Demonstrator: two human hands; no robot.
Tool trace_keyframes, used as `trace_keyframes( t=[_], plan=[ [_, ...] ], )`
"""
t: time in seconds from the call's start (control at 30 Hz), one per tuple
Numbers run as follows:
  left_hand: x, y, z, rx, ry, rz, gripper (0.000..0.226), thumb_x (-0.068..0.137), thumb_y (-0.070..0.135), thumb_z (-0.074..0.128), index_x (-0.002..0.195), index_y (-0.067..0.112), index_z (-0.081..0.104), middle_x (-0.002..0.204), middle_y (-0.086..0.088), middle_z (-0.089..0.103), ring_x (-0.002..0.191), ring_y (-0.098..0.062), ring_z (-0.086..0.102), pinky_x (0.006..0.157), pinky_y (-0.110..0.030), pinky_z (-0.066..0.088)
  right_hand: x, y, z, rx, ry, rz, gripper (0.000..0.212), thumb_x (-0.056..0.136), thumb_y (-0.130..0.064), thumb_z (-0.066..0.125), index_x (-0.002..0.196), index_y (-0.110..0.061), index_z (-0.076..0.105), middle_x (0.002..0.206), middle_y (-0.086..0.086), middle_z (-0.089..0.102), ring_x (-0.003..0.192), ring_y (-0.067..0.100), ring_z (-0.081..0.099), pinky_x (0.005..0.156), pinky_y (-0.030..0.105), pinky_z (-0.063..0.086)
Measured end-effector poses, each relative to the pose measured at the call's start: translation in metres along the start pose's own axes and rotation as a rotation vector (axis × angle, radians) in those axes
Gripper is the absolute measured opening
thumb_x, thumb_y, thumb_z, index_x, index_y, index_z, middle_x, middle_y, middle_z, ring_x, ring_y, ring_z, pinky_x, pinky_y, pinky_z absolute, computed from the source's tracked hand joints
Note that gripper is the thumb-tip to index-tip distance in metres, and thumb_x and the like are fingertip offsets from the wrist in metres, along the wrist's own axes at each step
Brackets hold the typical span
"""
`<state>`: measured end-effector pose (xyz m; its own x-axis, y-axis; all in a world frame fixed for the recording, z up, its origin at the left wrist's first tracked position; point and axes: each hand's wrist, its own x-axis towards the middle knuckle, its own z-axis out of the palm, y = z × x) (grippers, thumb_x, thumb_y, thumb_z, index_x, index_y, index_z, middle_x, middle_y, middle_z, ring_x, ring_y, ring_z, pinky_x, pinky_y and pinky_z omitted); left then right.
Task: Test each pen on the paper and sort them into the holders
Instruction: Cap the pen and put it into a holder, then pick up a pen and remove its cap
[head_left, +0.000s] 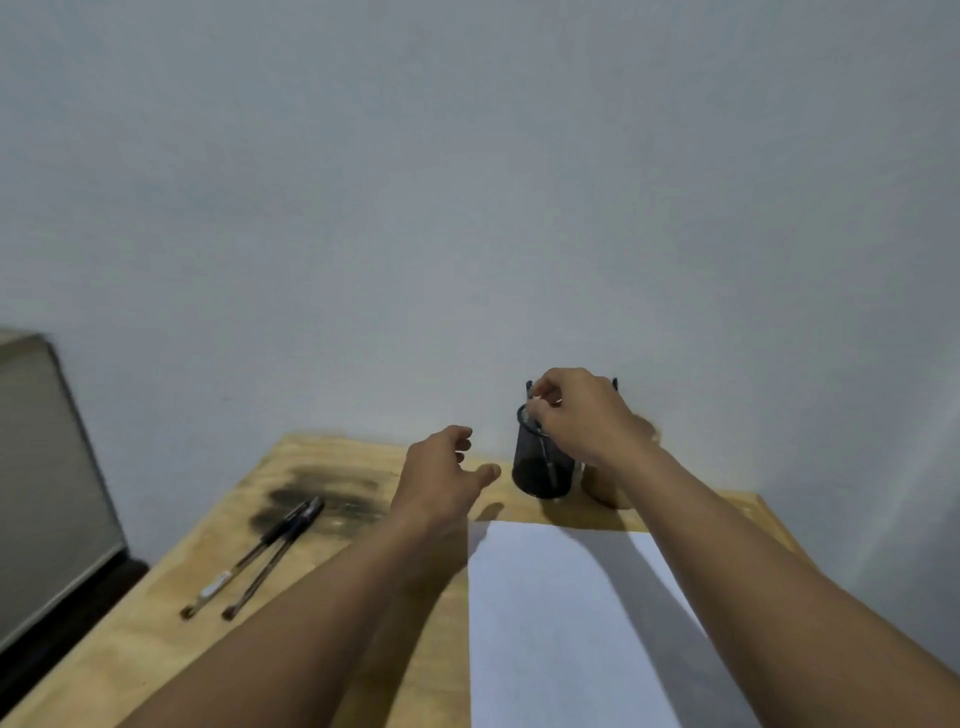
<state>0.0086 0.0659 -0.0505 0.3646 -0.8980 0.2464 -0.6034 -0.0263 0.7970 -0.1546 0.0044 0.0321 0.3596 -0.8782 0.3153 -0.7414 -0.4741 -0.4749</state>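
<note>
A black mesh holder (540, 470) stands at the table's far edge, with pen tops sticking up behind my fingers. My right hand (582, 415) hovers over its rim, fingertips pinched on a pen (546, 457) that slants down inside the holder. A second, wooden-looking holder (605, 488) stands just right of it, mostly hidden by my right wrist. My left hand (441, 473) floats left of the black holder, fingers loosely apart and holding nothing. Two dark pens (260, 556) lie side by side on the table's left part. White paper (561, 623) lies under my right forearm.
The wooden table (156, 639) has a dark smudge (317, 493) beyond the pens. A grey box-like object (47, 478) stands off the table's left side. A plain grey wall (467, 182) rises right behind the table.
</note>
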Motion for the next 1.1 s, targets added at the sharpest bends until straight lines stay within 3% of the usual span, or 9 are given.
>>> trace_keyframes(
  t=[0.23, 0.43, 0.63, 0.83, 0.97, 1.1],
  plan=[
    [-0.093, -0.035, -0.074, 0.354, 0.094, 0.066, 0.049, 0.090, 0.037, 0.063, 0.136, 0.019, 0.057, 0.131, 0.000, 0.064, 0.122, -0.018, 0.057, 0.102, -0.035, 0.048, -0.039, -0.054, 0.043, -0.040, -0.208, -0.175, 0.034, 0.095, -0.034, 0.063, 0.125, -0.018, 0.066, 0.119, 0.000, 0.070, 0.113, 0.020, 0.063, 0.094, 0.033, 0.050],
    [-0.144, -0.065, -0.107, 0.464, 0.247, -0.041, 0.041, 0.093, 0.034, 0.053, 0.132, 0.023, 0.058, 0.123, 0.001, 0.064, 0.111, -0.018, 0.057, 0.091, -0.034, 0.050, -0.066, -0.098, 0.096, -0.051, -0.372, -0.316, 0.039, 0.097, -0.036, 0.058, 0.133, -0.022, 0.062, 0.135, 0.002, 0.065, 0.124, 0.022, 0.058, 0.101, 0.038, 0.049],
    [-0.163, -0.084, -0.121, 0.590, 0.278, -0.085, 0.023, 0.096, 0.033, 0.046, 0.105, 0.023, 0.064, 0.101, 0.002, 0.063, 0.091, -0.019, 0.056, 0.079, -0.037, 0.052, -0.081, -0.127, 0.143, 0.025, -0.437, -0.395, 0.037, 0.093, -0.029, 0.051, 0.128, -0.035, 0.062, 0.114, -0.001, 0.072, 0.098, 0.020, 0.068, 0.085, 0.040, 0.057],
    [-0.162, -0.094, -0.119, 0.569, 0.291, -0.085, 0.019, 0.095, 0.024, 0.050, 0.091, 0.021, 0.068, 0.090, 0.003, 0.061, 0.081, -0.018, 0.056, 0.070, -0.037, 0.052, -0.074, -0.128, 0.169, -0.091, -0.427, -0.504, 0.039, 0.101, -0.019, 0.047, 0.137, -0.024, 0.061, 0.138, 0.003, 0.061, 0.126, 0.027, 0.056, 0.100, 0.035, 0.046],
    [-0.163, -0.092, -0.121, 0.516, 0.279, -0.065, 0.018, 0.095, 0.020, 0.052, 0.093, 0.020, 0.070, 0.090, 0.004, 0.064, 0.077, -0.014, 0.056, 0.070, -0.033, 0.052, -0.073, -0.119, 0.174, -0.065, -0.384, -0.511, 0.030, 0.102, -0.017, 0.048, 0.125, -0.025, 0.065, 0.127, 0.000, 0.058, 0.116, 0.024, 0.054, 0.093, 0.038, 0.049],
    [-0.166, -0.089, -0.124, 0.465, 0.294, -0.039, 0.016, 0.094, 0.020, 0.058, 0.098, 0.021, 0.073, 0.090, 0.006, 0.068, 0.078, -0.009, 0.057, 0.066, -0.018, 0.043, -0.077, -0.111, 0.172, -0.112, -0.306, -0.556, 0.018, 0.100, -0.022, 0.053, 0.110, -0.027, 0.067, 0.111, -0.004, 0.055, 0.104, 0.022, 0.052, 0.081, 0.039, 0.051]
  ],
)
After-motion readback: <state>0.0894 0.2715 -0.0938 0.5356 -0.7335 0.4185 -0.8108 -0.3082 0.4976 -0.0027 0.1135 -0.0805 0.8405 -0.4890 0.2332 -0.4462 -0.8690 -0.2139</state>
